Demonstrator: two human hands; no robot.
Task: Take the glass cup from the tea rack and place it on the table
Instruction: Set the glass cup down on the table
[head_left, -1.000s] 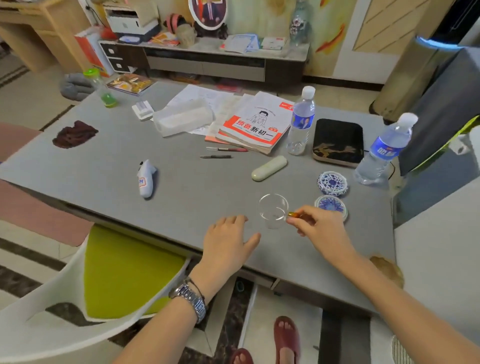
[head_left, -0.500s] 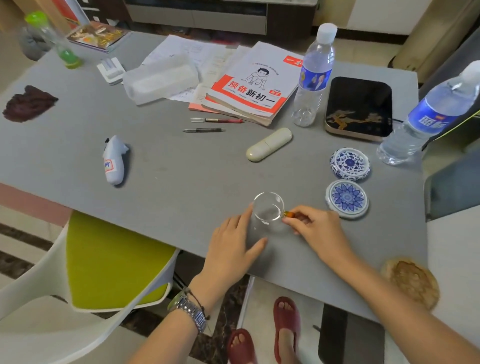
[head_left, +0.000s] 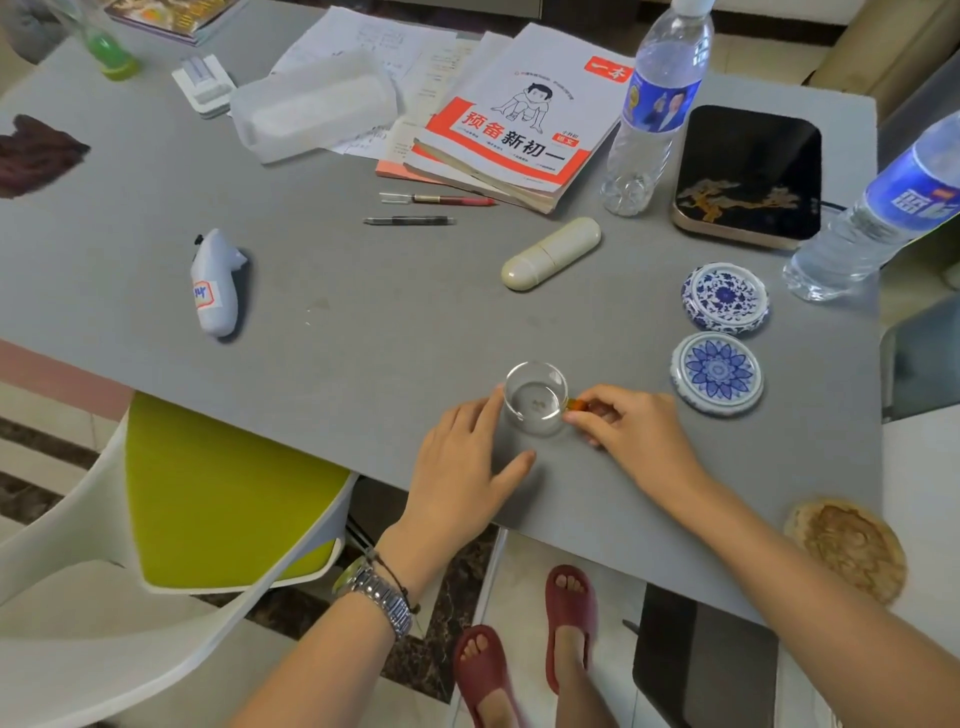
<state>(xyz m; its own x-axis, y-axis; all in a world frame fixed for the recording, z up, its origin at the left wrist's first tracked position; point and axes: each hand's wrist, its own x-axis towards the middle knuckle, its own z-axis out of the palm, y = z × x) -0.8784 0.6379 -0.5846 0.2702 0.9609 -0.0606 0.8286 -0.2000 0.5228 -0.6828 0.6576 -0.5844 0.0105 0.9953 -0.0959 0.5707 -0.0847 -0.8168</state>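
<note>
A small clear glass cup (head_left: 535, 397) with an amber handle stands upright on the grey table (head_left: 363, 322), near its front edge. My right hand (head_left: 631, 436) pinches the amber handle on the cup's right side. Lying flat on the table, my left hand (head_left: 465, 470) has its fingers apart and its fingertips against the cup's left side. No tea rack is in view.
Two blue-and-white coasters (head_left: 718, 372) lie just right of the cup. Behind are a cream case (head_left: 550, 253), two pens, books (head_left: 511, 132), two water bottles (head_left: 652, 111) and a black tray (head_left: 748, 174). A white device (head_left: 215, 286) lies left. A green-seated chair (head_left: 208, 493) stands below the edge.
The view has tilted down and closer. My left hand slid forward until its fingers reached the cup's left side. The cup stays on the table with my right hand on its handle.
</note>
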